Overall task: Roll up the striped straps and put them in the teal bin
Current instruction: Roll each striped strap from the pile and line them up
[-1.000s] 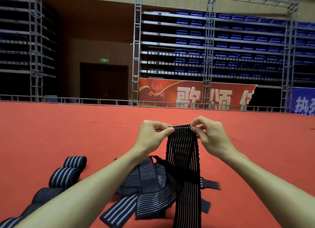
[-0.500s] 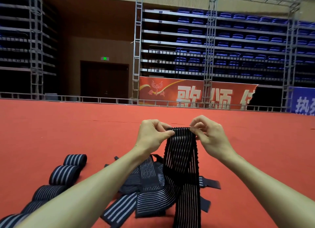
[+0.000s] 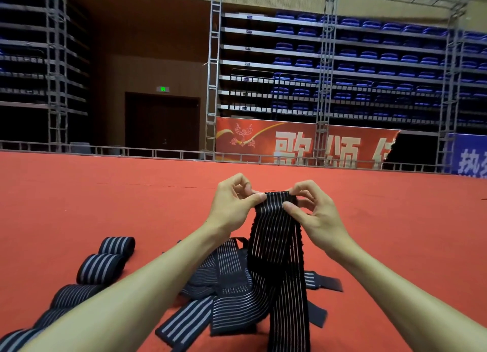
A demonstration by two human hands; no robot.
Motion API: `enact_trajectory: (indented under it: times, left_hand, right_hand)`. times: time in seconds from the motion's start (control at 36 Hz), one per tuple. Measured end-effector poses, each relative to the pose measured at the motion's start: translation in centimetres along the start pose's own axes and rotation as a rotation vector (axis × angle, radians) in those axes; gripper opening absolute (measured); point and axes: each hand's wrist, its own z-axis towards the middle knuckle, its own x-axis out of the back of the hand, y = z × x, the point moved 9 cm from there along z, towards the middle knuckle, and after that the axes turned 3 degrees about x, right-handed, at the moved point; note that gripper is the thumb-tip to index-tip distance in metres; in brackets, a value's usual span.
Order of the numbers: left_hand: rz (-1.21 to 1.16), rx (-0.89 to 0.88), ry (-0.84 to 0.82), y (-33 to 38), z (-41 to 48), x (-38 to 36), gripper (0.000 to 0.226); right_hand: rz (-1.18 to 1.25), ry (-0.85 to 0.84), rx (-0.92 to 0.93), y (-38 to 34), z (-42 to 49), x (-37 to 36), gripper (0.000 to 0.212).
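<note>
1. Both hands are up at chest line. The left hand (image 3: 234,204) pinches the top left corner of a striped strap (image 3: 276,246), thumb against curled fingers. The right hand (image 3: 316,214) pinches the top right corner, thumb on the near face.
2. The strap hangs straight down from that pinch. Its long axis is vertical and its tail drops past the bottom edge of view.
3. Here is the key relation. The short top edge lies level between the two hands, neither one nearer, so the roll likely starts there and winds down the hanging length.
4. Below the forearms, a pile of loose straps (image 3: 229,293) sprawls on the red carpet (image 3: 105,193). Finished rolls (image 3: 101,267) line up beside the left forearm.
5. The teal bin is nowhere in view.
6. For writing, the red banner (image 3: 303,146) shows white characters 歌颂, with a third cut at the torn edge. The blue panel (image 3: 471,156) runs out of frame, and the green door sign (image 3: 162,89) is too small to read.
</note>
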Motion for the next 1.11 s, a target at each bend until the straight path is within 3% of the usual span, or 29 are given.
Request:
enact_trajectory:
  times: [0.14, 0.25, 0.47, 0.86, 1.03, 1.11]
  left_hand:
    - [0.01, -0.014, -0.063, 0.0, 0.2, -0.3, 0.015]
    - [-0.025, 0.006, -0.154, -0.3, -0.1, -0.8, 0.015]
    - [-0.026, 0.008, -0.027, -0.7, 0.4, 0.1, 0.009]
    - [-0.027, 0.002, -0.005, -0.7, 0.7, 0.1, 0.009]
    - [-0.08, -0.005, 0.057, -0.3, 1.1, 0.4, 0.017]
    - [-0.091, -0.01, 0.062, 0.1, 1.1, 0.3, 0.015]
  right_hand:
    - [0.09, 0.065, -0.023, 0.4, 0.3, -0.4, 0.026]
    - [0.193, 0.123, -0.053, 0.6, 0.4, -0.4, 0.029]
    - [0.226, 0.157, 0.011, 0.0, 0.2, -0.9, 0.022]
    - [0.22, 0.165, -0.004, -0.5, 0.5, -1.0, 0.022]
    - [0.137, 0.05, 0.028, -1.0, 0.5, -2.0, 0.021]
    - [0.074, -0.009, 0.001, -0.8, 0.6, -2.5, 0.032]
